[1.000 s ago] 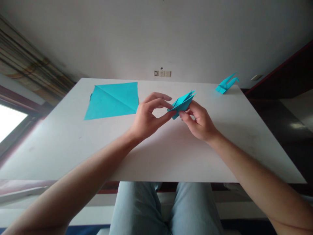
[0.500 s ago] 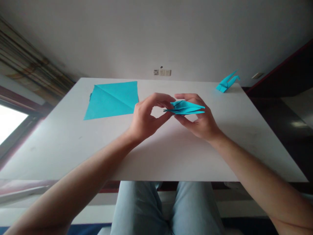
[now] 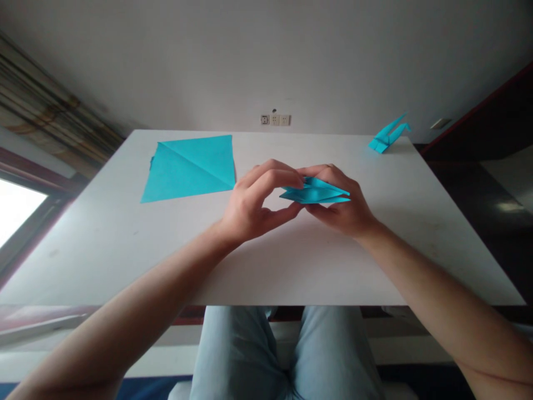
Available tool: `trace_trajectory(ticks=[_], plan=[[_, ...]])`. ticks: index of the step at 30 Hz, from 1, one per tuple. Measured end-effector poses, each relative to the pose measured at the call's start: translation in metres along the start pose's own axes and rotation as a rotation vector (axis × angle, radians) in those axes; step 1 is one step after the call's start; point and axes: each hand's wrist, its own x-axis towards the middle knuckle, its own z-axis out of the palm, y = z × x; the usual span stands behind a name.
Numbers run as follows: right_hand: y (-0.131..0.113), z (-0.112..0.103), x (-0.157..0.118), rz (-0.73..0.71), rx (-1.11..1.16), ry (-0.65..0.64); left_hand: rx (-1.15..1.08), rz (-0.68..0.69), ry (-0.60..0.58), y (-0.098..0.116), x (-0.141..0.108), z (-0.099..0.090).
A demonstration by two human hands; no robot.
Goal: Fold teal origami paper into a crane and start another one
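A piece of folded blue origami paper (image 3: 315, 191), a narrow diamond with two points on its right side, is held above the table between both hands. My left hand (image 3: 262, 191) pinches it on the left, fingers on top and thumb underneath. From the right, my right hand (image 3: 345, 197) grips it, with the fingers behind and the thumb below; part of these fingers is hidden by the paper.
Flat on the white table (image 3: 137, 261) lies a blue paper sheet (image 3: 194, 166) with a diagonal crease, at the back left. A folded blue paper crane (image 3: 387, 139) stands at the back right. Wall sockets (image 3: 275, 120) sit behind the table.
The folded paper has come slightly lower and turned, showing more of its upper face. My left fingers have shifted further over its top. The view has also moved slightly.
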Motion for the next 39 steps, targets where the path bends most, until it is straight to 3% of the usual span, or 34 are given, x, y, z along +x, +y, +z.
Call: trace_trajectory(ticks=[6, 11, 19, 33, 39], plan=[[0.002, 0.001, -0.003, 0.018, -0.041, -0.025, 0.101, 0.028, -0.102, 0.007, 0.002, -0.004], [-0.009, 0.001, 0.002, 0.086, -0.099, -0.08, 0.125, 0.043, -0.094, 0.011, 0.002, -0.002], [-0.007, 0.005, 0.002, 0.05, -0.108, -0.062, 0.169, 0.009, -0.089, 0.013, 0.003, 0.0], [-0.01, 0.012, 0.0, 0.194, -0.146, -0.157, 0.148, -0.036, -0.047, 0.02, 0.003, 0.005], [-0.014, 0.014, 0.002, 0.262, -0.208, -0.205, 0.181, -0.112, -0.091, 0.02, -0.003, 0.004]])
